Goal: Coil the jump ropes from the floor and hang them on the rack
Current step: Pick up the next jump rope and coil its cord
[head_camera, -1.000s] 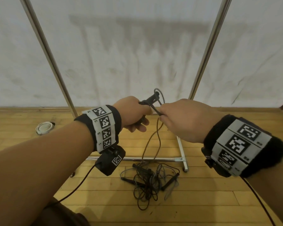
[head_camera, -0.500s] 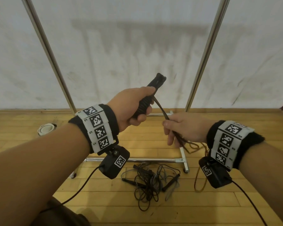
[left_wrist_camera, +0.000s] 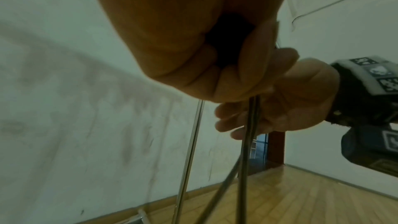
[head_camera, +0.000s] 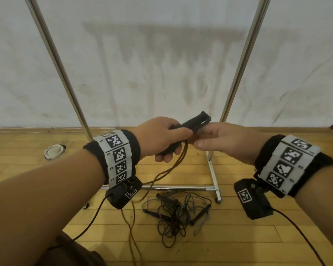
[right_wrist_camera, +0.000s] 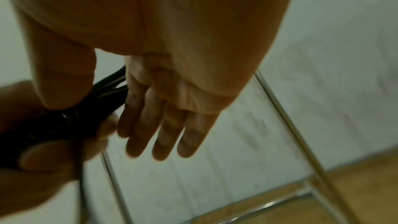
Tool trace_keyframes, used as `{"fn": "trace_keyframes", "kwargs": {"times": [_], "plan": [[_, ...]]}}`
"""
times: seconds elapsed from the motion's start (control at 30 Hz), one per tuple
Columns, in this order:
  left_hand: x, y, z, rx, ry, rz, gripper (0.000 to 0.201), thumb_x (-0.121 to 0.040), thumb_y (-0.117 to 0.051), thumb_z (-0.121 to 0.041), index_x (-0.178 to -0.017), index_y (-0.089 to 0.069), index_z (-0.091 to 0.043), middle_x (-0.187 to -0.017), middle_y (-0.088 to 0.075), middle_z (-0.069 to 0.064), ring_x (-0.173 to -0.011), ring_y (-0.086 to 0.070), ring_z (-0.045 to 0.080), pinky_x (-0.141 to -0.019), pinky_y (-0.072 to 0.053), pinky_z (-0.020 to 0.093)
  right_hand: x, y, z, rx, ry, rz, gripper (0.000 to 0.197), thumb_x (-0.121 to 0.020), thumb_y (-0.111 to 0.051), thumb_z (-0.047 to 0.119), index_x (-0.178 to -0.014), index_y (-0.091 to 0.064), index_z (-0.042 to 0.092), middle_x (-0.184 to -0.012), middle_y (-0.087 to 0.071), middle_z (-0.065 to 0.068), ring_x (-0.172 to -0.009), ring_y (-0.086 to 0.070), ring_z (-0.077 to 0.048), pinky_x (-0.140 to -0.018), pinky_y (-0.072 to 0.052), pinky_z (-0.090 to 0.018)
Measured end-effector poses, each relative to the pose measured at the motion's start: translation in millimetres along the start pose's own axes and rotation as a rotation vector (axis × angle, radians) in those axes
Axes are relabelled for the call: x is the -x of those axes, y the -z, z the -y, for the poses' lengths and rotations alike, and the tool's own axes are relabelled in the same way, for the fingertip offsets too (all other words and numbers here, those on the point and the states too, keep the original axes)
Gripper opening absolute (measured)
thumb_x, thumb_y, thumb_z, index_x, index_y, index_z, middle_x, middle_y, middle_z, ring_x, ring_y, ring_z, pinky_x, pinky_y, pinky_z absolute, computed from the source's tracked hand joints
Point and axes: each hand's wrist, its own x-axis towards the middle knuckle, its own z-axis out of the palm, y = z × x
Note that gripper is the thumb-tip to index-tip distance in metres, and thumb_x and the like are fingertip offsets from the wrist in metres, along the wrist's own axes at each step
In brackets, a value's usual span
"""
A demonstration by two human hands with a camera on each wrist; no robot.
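While the left hand [head_camera: 161,139] clenches the black handles [head_camera: 195,121] of one brown rope [head_camera: 173,166], right hand [head_camera: 219,140] relaxed at three o'clock, a tangle [head_camera: 177,212] waits at six o'clock; the rack [head_camera: 236,77] looks unused.

This looks like a sports hall or gym room. The floor [head_camera: 258,237] is pale wooden strip boarding of the sort laid in such halls, meeting a plain, scuffed white wall [head_camera: 152,64]. A bare chrome rack [head_camera: 236,73] on a low metal base stands by that wall, and tangled jump ropes [head_camera: 177,212] lie on the boards before it.
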Motion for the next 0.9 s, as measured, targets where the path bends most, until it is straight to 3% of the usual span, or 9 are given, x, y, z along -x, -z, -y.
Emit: {"fn": "trace_keyframes", "kwargs": {"times": [0.17, 0.27, 0.33, 0.4, 0.47, 0.6, 0.67, 0.77, 0.9], "plan": [[4.4, 6.4, -8.5, 0.009, -0.075, -0.001, 0.027, -0.100, -0.063, -0.041, -0.095, -0.063, -0.014, -0.072, -0.069, 0.007, -0.048, -0.057, 0.022, -0.039, -0.040, 0.025, -0.4, -15.6, 2.9, -0.239, 0.032, 0.110, 0.030, -0.099, -0.057, 0.020, -0.120, -0.064, 0.001, -0.114, -0.068, -0.023, -0.108, -0.067, -0.030, -0.109, -0.047, -0.050], [7.6, 11.6, -10.3, 0.026, -0.092, 0.022, 0.028, -0.099, -0.064, -0.039, -0.095, -0.061, -0.013, -0.072, -0.068, 0.010, -0.045, -0.055, 0.022, -0.038, -0.038, 0.024, -1.3, -18.1, 6.2, -0.255, 0.053, 0.151, 0.028, -0.090, -0.057, 0.029, -0.099, -0.068, 0.005, -0.097, -0.062, -0.022, -0.091, -0.063, -0.029, -0.092, -0.051, -0.043], [9.5, 14.9, -11.3, 0.040, -0.093, 0.032, 0.030, -0.098, -0.064, -0.041, -0.096, -0.059, -0.011, -0.072, -0.067, 0.011, -0.045, -0.054, 0.023, -0.038, -0.037, 0.023, -2.2, -15.8, 7.6, -0.246, 0.065, 0.141, 0.026, -0.088, -0.060, 0.029, -0.095, -0.069, 0.006, -0.092, -0.065, -0.023, -0.088, -0.064, -0.032, -0.089, -0.049, -0.045], [10.1, 17.9, -11.6, 0.039, -0.088, 0.024, 0.033, -0.098, -0.064, -0.044, -0.099, -0.059, -0.011, -0.072, -0.068, 0.012, -0.044, -0.053, 0.023, -0.038, -0.037, 0.023, -3.3, -10.3, 10.1, -0.200, 0.070, 0.088, 0.025, -0.087, -0.065, 0.029, -0.093, -0.071, 0.006, -0.090, -0.073, -0.020, -0.086, -0.070, -0.031, -0.085, -0.052, -0.039], [10.1, 20.4, -10.2, 0.031, -0.078, -0.005, 0.033, -0.099, -0.063, -0.045, -0.102, -0.059, -0.012, -0.073, -0.068, 0.012, -0.045, -0.053, 0.023, -0.038, -0.038, 0.023, -5.1, -4.8, 13.4, -0.014, 0.103, 0.009, 0.016, -0.090, -0.069, 0.030, -0.090, -0.074, 0.015, -0.083, -0.077, -0.009, -0.082, -0.074, -0.021, -0.075, -0.055, -0.024], [8.6, 21.2, -7.0, 0.034, -0.085, -0.070, 0.032, -0.100, -0.063, -0.044, -0.105, -0.059, -0.013, -0.073, -0.070, 0.011, -0.045, -0.055, 0.022, -0.038, -0.038, 0.025, -13.7, -6.0, 12.7, 0.314, 0.122, -0.120, 0.021, -0.097, -0.063, 0.041, -0.081, -0.067, 0.027, -0.070, -0.071, 0.003, -0.067, -0.065, -0.013, -0.069, -0.054, -0.031], [8.9, 21.8, -9.6, 0.128, -0.111, -0.058, 0.030, -0.097, -0.065, -0.044, -0.100, -0.059, -0.014, -0.071, -0.068, 0.012, -0.043, -0.054, 0.022, -0.037, -0.037, 0.023, -17.9, -10.2, 7.1, 0.369, 0.069, -0.070, 0.023, -0.100, -0.056, 0.043, -0.086, -0.067, 0.030, -0.073, -0.072, 0.009, -0.071, -0.066, -0.008, -0.074, -0.056, -0.029], [11.7, 24.8, -13.5, 0.240, -0.150, 0.111, 0.027, -0.096, -0.068, -0.041, -0.098, -0.059, -0.016, -0.070, -0.066, 0.012, -0.040, -0.053, 0.020, -0.035, -0.036, 0.020, -21.7, -13.3, -5.6, 0.498, -0.038, 0.058, 0.027, -0.103, -0.049, 0.045, -0.085, -0.068, 0.041, -0.088, -0.075, 0.020, -0.093, -0.066, 0.000, -0.092, -0.049, -0.028], [15.5, 13.7, -9.5, 0.102, -0.040, 0.469, 0.025, -0.097, -0.068, -0.035, -0.106, -0.059, -0.014, -0.070, -0.068, 0.009, -0.042, -0.056, 0.017, -0.036, -0.038, 0.020, -23.2, -10.5, -22.4, 0.539, -0.132, 0.116, 0.013, -0.102, -0.055, 0.038, -0.099, -0.067, 0.042, -0.091, -0.071, 0.023, -0.096, -0.063, 0.008, -0.084, -0.043, -0.014]]}}
